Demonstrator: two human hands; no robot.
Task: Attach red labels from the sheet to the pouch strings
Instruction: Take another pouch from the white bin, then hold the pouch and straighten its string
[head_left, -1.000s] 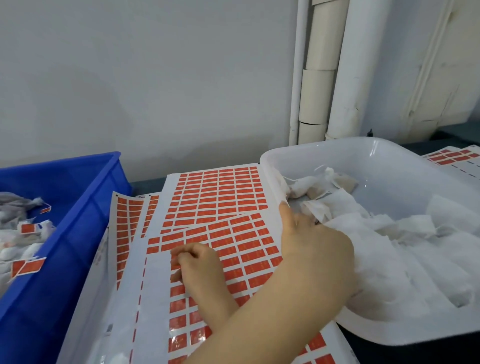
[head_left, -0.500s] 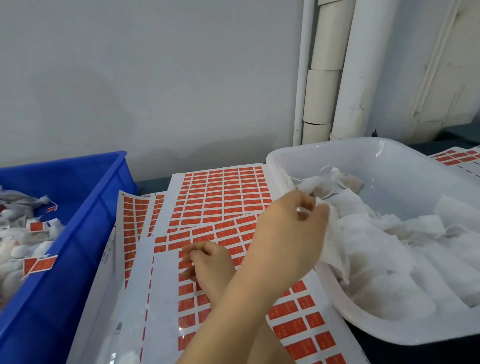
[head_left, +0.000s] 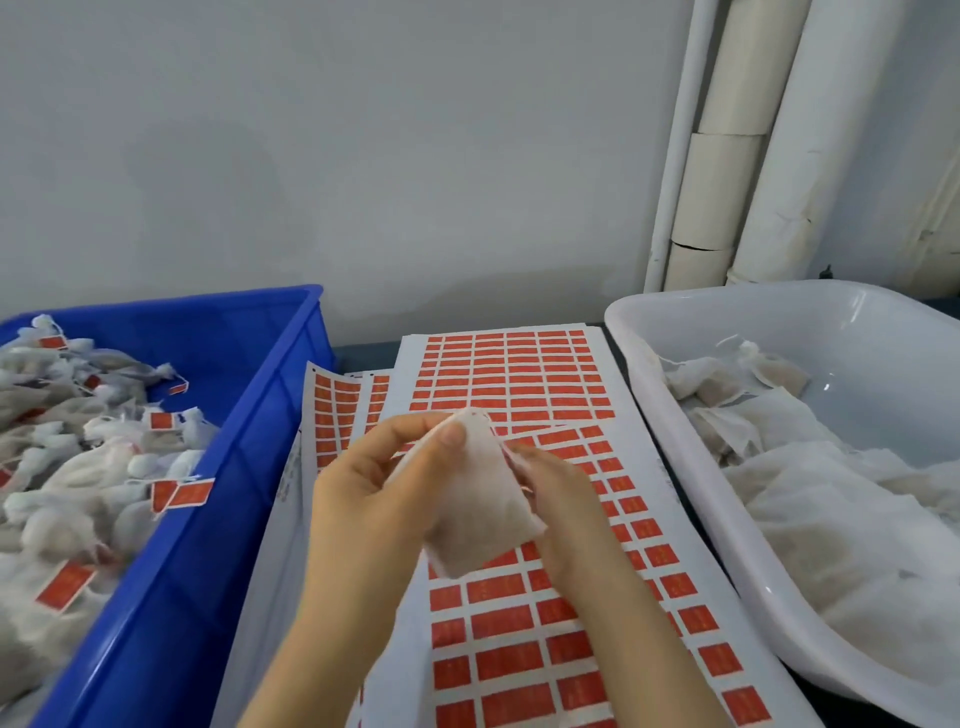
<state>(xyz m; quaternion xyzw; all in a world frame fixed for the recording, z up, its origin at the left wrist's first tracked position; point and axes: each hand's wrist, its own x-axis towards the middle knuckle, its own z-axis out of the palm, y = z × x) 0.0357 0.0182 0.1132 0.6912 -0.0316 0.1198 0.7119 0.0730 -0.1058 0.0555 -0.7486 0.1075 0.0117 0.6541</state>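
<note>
I hold a white fabric pouch (head_left: 478, 509) above the label sheet (head_left: 519, 665), a white sheet with rows of red labels. My left hand (head_left: 363, 499) grips the pouch from the left, thumb pressed on its front near the top. My right hand (head_left: 561, 499) is at the pouch's right edge with fingertips pinched together, and a sliver of red label (head_left: 511, 454) shows between them. The pouch's string is not visible.
A blue bin (head_left: 249, 415) on the left holds several pouches with red labels attached. A white tub (head_left: 675, 467) on the right holds unlabelled pouches. More label sheets (head_left: 509, 374) lie further back. White pipes (head_left: 727, 156) run up the wall.
My left hand has drawn a pouch out of the white tub and brought it over the sheet. My right hand has lifted off the sheet and met the pouch.
</note>
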